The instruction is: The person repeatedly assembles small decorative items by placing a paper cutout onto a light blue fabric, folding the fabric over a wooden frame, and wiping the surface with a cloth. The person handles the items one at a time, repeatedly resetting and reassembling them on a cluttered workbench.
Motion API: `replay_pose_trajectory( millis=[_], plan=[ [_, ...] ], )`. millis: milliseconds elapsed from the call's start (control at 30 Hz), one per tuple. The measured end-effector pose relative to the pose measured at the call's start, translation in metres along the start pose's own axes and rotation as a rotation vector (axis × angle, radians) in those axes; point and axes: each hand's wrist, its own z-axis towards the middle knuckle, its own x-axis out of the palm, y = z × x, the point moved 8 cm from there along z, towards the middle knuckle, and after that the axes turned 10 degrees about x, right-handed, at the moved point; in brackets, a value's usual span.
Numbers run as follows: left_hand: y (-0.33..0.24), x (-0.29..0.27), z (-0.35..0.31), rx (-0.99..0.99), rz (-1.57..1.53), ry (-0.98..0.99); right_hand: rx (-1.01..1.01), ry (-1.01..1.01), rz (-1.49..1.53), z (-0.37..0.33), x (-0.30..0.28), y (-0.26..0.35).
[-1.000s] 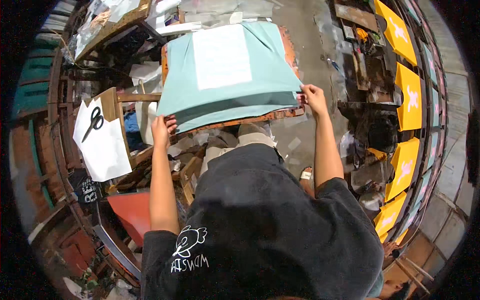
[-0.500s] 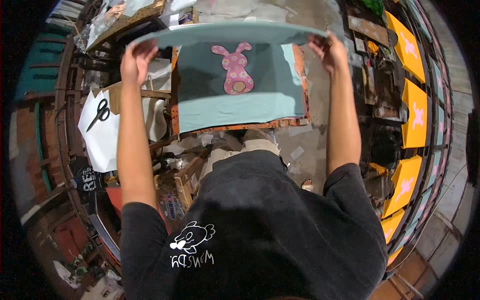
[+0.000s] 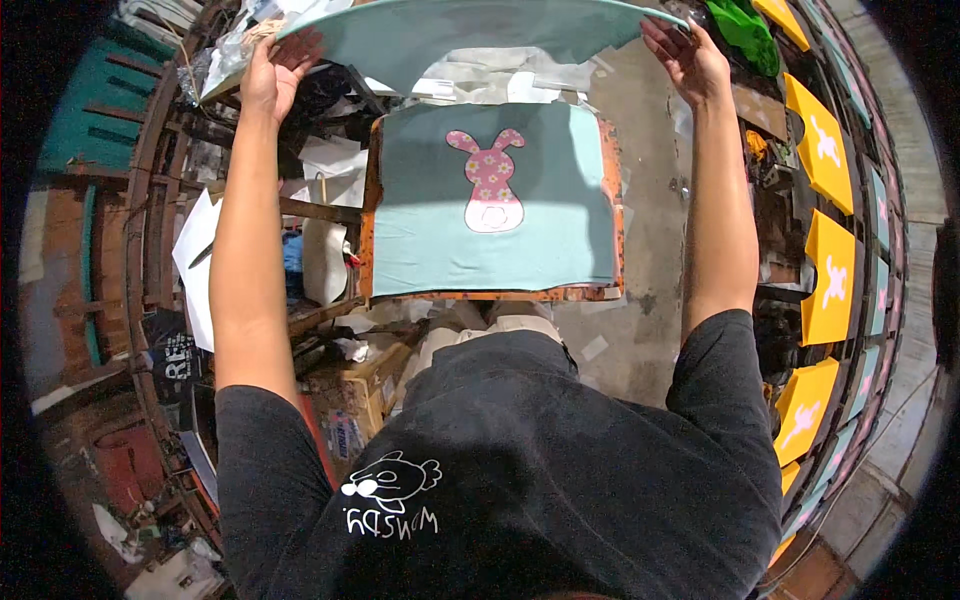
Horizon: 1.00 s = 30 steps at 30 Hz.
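A pale teal sheet of cloth (image 3: 460,35) hangs raised at the top of the view, its near edge drawn taut between my hands. My left hand (image 3: 275,80) grips its left corner, fingers partly behind the cloth. At the opposite corner, my right hand (image 3: 692,62) pinches the edge between thumb and fingers. Below and nearer me, a second teal cloth (image 3: 430,250) lies flat over an orange-edged board (image 3: 618,240). A pink flowered rabbit figure (image 3: 492,175) shows in the middle of that cloth, its lower part washed out white by bright light.
White sheets (image 3: 200,262) with a dark tool partly covered by my left forearm lie at the left. Yellow pieces with pale rabbit figures (image 3: 830,275) line a rack at the right. A green bag (image 3: 745,35) sits at the far right, a cardboard box (image 3: 370,385) below the board.
Both hands have moved farther away and slightly apart, carrying the teal sheet off the board's far side. More of the rabbit cloth and the white papers behind it now show.
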Motion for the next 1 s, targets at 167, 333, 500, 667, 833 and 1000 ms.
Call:
replay_pose_trajectory(
  millis=[167,333,500,667,833,1000],
  plan=[
    [0.004,-0.012,-0.034,-0.001,0.003,0.032,0.008,-0.033,-0.044,-0.044,0.0,-0.016],
    [0.021,-0.035,-0.095,-0.067,0.029,-0.019,0.138,-0.182,-0.071,-0.1,-0.029,-0.064],
    [0.037,-0.047,-0.166,-0.12,0.084,-0.059,0.162,-0.221,-0.034,-0.167,-0.064,-0.105],
    [0.049,-0.073,-0.245,-0.151,0.052,-0.129,0.171,-0.264,-0.102,-0.219,-0.068,-0.134],
    [0.067,-0.089,-0.297,-0.2,0.072,-0.263,0.179,-0.259,-0.175,-0.248,-0.102,-0.173],
    [0.105,-0.108,-0.353,-0.387,0.336,-0.272,0.286,-0.314,-0.326,-0.278,-0.139,-0.223]
  ],
)
